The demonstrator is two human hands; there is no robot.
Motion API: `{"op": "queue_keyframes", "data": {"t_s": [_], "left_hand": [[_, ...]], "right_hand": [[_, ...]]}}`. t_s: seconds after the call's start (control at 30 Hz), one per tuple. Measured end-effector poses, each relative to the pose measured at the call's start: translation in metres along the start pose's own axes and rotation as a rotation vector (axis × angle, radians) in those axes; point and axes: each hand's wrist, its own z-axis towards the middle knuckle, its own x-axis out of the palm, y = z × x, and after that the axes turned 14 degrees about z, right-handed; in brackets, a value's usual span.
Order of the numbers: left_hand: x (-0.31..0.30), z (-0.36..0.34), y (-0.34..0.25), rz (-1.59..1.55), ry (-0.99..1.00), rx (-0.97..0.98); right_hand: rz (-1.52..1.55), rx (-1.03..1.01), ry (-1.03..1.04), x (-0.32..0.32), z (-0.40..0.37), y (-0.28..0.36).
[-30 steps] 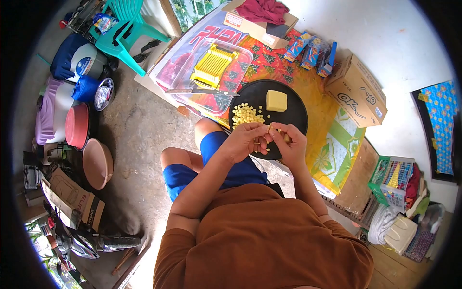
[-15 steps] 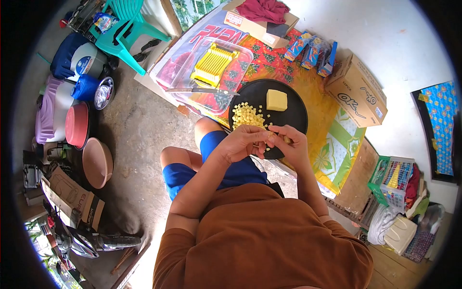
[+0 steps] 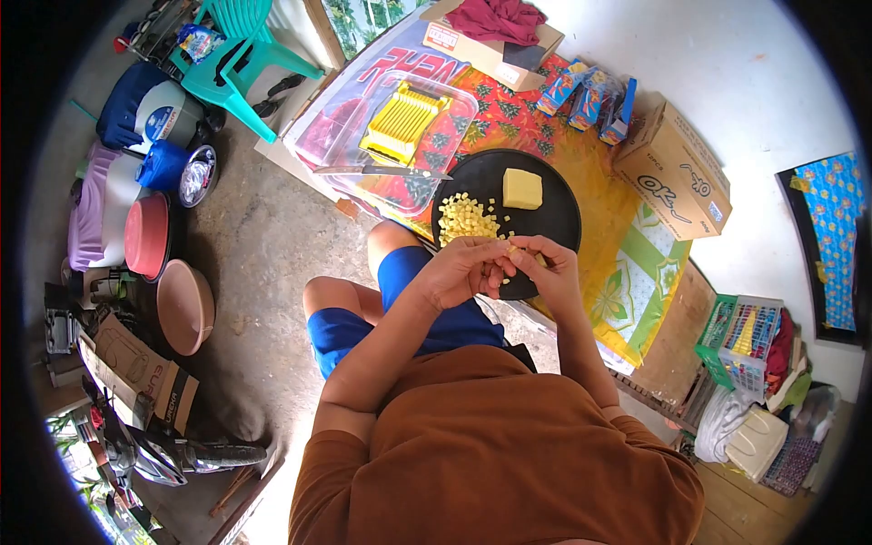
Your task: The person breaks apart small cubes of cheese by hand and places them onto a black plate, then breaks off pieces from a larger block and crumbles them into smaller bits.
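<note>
Over the near edge of a round black board (image 3: 556,204), my left hand (image 3: 465,272) and my right hand (image 3: 550,272) meet with fingertips pinched together. A pale yellow piece of cheese (image 3: 541,260) shows partly in my right hand. Whatever sits between my left fingertips is too small or hidden to make out. A heap of small cheese cubes (image 3: 465,218) lies on the board beyond my left hand, with a few loose cubes near my fingers. Farther back on the board is a larger cheese block (image 3: 522,189). To the left, a knife (image 3: 386,171) rests across a clear plastic container (image 3: 338,145).
A yellow ribbed object (image 3: 406,121) lies in the container. Blue boxes (image 3: 595,95) and an OK carton (image 3: 674,173) stand on the patterned tablecloth (image 3: 536,123). A green chair (image 3: 241,68), basins (image 3: 184,307) and crates (image 3: 740,341) surround the table.
My right hand's fingers have shifted slightly against my left fingertips. The cheese heap, block and knife stay where they were.
</note>
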Motion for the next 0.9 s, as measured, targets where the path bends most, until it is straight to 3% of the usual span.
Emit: {"op": "queue_keyframes", "data": {"t_s": [0.13,0.23,0.43,0.63,0.83,0.9], "left_hand": [[0.003,0.0,0.002,-0.01,-0.037,0.023],[0.003,0.001,0.004,-0.012,-0.038,0.045],[0.003,0.001,0.003,-0.004,-0.04,0.05],[0.004,-0.001,0.001,0.047,-0.049,0.037],[0.003,-0.004,-0.001,0.045,-0.042,0.028],[0.002,-0.005,-0.003,0.035,-0.044,0.034]], "right_hand": [[-0.055,-0.037,-0.046,0.003,-0.002,-0.002],[-0.287,-0.116,-0.026,-0.002,-0.003,-0.006],[-0.156,-0.177,-0.027,0.011,-0.004,0.002],[-0.318,-0.156,0.033,-0.001,-0.003,0.0],[-0.014,-0.006,-0.067,0.011,-0.003,0.005],[-0.047,-0.036,-0.087,0.009,-0.003,0.005]]}}
